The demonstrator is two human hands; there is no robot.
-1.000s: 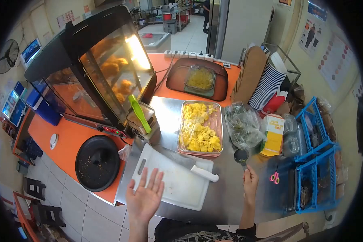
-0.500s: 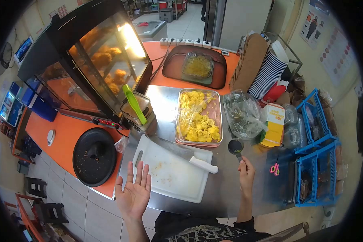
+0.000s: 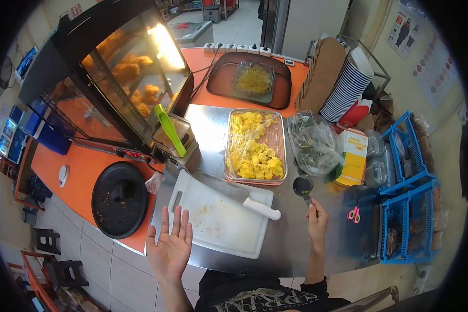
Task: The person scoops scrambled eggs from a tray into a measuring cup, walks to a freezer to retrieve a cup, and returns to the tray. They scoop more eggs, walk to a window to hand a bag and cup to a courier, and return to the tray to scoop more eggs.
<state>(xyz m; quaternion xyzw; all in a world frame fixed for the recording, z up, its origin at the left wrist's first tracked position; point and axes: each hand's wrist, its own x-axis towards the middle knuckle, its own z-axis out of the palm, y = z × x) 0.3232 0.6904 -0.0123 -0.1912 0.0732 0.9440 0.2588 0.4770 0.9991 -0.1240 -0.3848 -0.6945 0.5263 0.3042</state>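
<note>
My left hand (image 3: 170, 249) is raised palm up with its fingers stretched out, holding nothing, over the near left corner of the white cutting board (image 3: 218, 234). In my right hand (image 3: 317, 221) is a black measuring scoop (image 3: 302, 185), gripped by its handle, with a little greenish matter in its bowl. A knife with a white handle (image 3: 262, 209) lies across the board's far right part. Beyond the board stands a metal tray (image 3: 275, 143) of yellow food pieces (image 3: 260, 161), partly under clear plastic. A clear plastic bag (image 3: 314, 145) rests right of the tray.
A lit glass warmer (image 3: 125, 78) with fried pieces stands at the left. A round black lid (image 3: 119, 200) lies on the orange counter (image 3: 78, 179). Pink scissors (image 3: 353, 214), blue baskets (image 3: 408, 223), a yellow-white box (image 3: 352, 156) and stacked paper cups (image 3: 346, 88) are at the right.
The whole view has shifted slightly, with the counter items a little higher in the picture. Both hands keep nearly the same pose, the scoop still in my right hand.
</note>
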